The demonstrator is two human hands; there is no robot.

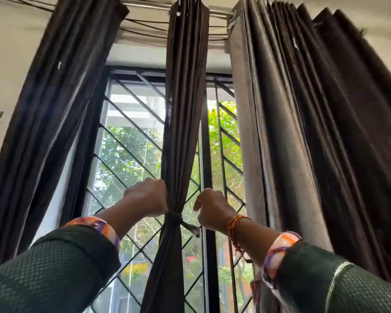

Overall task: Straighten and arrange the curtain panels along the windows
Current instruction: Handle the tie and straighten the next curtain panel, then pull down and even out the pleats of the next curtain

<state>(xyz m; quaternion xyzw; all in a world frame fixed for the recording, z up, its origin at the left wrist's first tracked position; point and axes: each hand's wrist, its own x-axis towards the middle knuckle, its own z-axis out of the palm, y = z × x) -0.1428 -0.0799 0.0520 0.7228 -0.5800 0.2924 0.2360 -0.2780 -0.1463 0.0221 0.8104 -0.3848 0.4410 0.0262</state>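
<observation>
Three dark brown curtain panels hang from a rod [145, 5] before a window with a diagonal metal grille [131, 141]. The middle panel [185, 86] is gathered into a narrow bunch and bound by a tie [175, 216] with a loose end [193, 229] sticking out to the right. My left hand [147, 196] grips the bunch from its left side, just above the tie. My right hand [212, 208] is to the right of the bunch with fingers curled, close to the tie's loose end; whether it pinches the end I cannot tell.
The left panel [50, 120] hangs gathered by the wall. The right panel [314, 132] hangs in many folds and covers the right side of the window. Cables [145, 26] run along the wall under the rod. A vertical window bar [207, 154] stands behind the middle panel.
</observation>
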